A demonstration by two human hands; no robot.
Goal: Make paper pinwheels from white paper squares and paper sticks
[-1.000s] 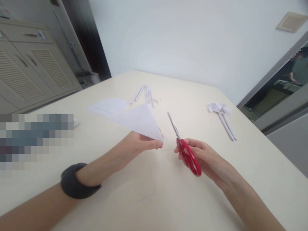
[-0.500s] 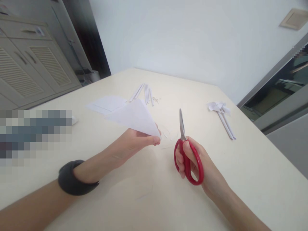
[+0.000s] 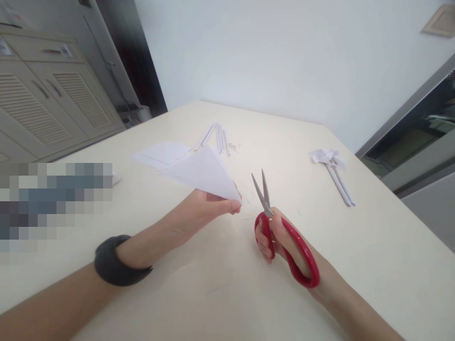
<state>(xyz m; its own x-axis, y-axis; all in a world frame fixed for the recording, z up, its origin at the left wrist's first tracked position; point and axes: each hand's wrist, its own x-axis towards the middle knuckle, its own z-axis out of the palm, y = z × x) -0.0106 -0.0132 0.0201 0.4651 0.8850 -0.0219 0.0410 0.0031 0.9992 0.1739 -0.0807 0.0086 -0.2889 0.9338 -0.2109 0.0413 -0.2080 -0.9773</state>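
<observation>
My left hand [image 3: 218, 203] pinches the pointed corner of a white sheet of paper [image 3: 208, 173], which looks folded into a triangle and is held above the table. A dark band [image 3: 119, 260] circles my left wrist. In my right hand [image 3: 275, 237] is a pair of scissors [image 3: 296, 253] with red handles, my fingers through the loops. Its blades [image 3: 263, 192] point up and stand apart, to the right of the paper and not touching it. Thin paper slivers [image 3: 249, 199] lie on the table between my hands.
More white sheets [image 3: 152, 154] lie behind my left hand. Several rolled paper sticks [image 3: 220, 137] rest further back, beside small thin bits [image 3: 232, 147]. On the right lie paper sticks [image 3: 339, 182] with a crumpled white paper top [image 3: 327, 156]. A wall [image 3: 266, 61] bounds the far side.
The scissors' blades have gone from closed to spread apart as the handles parted in my right hand. My left hand keeps its pinch on the paper. The whole view has shifted slightly.
</observation>
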